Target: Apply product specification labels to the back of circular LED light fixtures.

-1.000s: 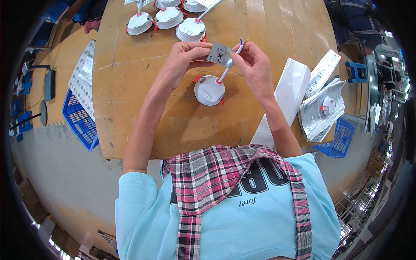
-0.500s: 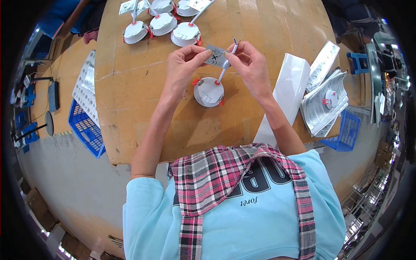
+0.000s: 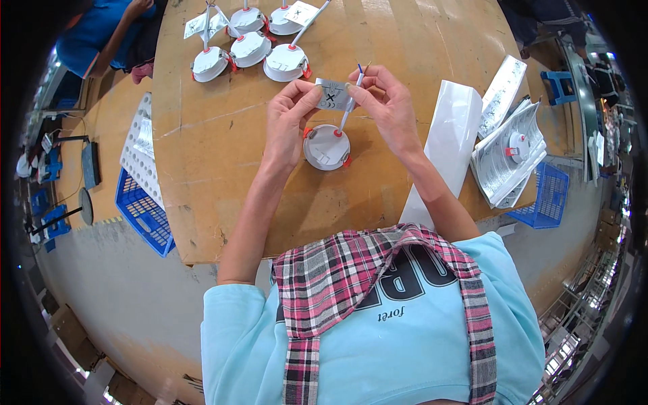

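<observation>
A round white recessed downlight [image 3: 326, 150] with red-tipped spring clips lies on the table below my hands. Its white cable [image 3: 345, 119] rises from a red grommet and ends in bare coloured wires. A silver printed label [image 3: 331, 96] stands out to the left of the cable. My left hand [image 3: 289, 113] is closed, pinching the label's left edge between thumb and fingers. With thumb and fingers, my right hand [image 3: 383, 106] pinches the cable where the label's right edge meets it. Whether the label sticks to the cable there is hidden by the thumb.
Several similar downlights [image 3: 285, 62] stand at the far left, some with labels on their cables. On the right lie a glossy white strip [image 3: 442, 142] and label sheets [image 3: 496, 172] with a small downlight [image 3: 518, 147] on top. Blue baskets [image 3: 145, 219] flank the table. A person [image 3: 101, 44] sits far left.
The label has tilted so that its printed face shows more squarely. My left hand sits slightly lower against the downlight. The whole view has shifted a little.
</observation>
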Demonstrator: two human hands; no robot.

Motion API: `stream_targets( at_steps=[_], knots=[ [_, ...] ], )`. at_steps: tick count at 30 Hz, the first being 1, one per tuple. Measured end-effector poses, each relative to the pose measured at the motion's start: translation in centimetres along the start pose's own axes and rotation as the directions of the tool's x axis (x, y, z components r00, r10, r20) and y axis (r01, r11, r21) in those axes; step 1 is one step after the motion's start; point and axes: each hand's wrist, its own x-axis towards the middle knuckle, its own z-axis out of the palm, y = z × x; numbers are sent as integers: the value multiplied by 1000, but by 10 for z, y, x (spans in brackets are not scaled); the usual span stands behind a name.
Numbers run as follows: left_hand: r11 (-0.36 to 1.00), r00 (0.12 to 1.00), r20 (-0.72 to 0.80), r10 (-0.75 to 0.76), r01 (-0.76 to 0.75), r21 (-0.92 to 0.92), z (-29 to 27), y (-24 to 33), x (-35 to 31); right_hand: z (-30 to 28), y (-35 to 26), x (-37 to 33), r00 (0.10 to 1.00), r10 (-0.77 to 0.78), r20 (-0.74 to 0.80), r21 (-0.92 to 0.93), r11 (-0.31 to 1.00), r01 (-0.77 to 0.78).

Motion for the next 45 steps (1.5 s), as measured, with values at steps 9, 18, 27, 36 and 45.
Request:
stream_targets(
  at_steps=[9,18,27,36,45],
  knots=[
    [998,1000,8,14,-15,67,-4,-4,3,-8,4,3,999,5,45,-8,1000,-5],
    [997,999,17,-27,26,74,-10,-1,5,-4,3,4,992,79,103,116,989,-91],
    [997,995,61,-74,73,21,-6,2,5,-7,4,4,990,101,93,133,985,-113],
    [988,982,129,-136,144,-52,-12,0,7,-5,0,2,987,110,114,114,986,-123],
    [985,1000,12,-16,13,169,-13,-1,6,-7,1,2,992,87,96,35,995,-91]
  ],
)
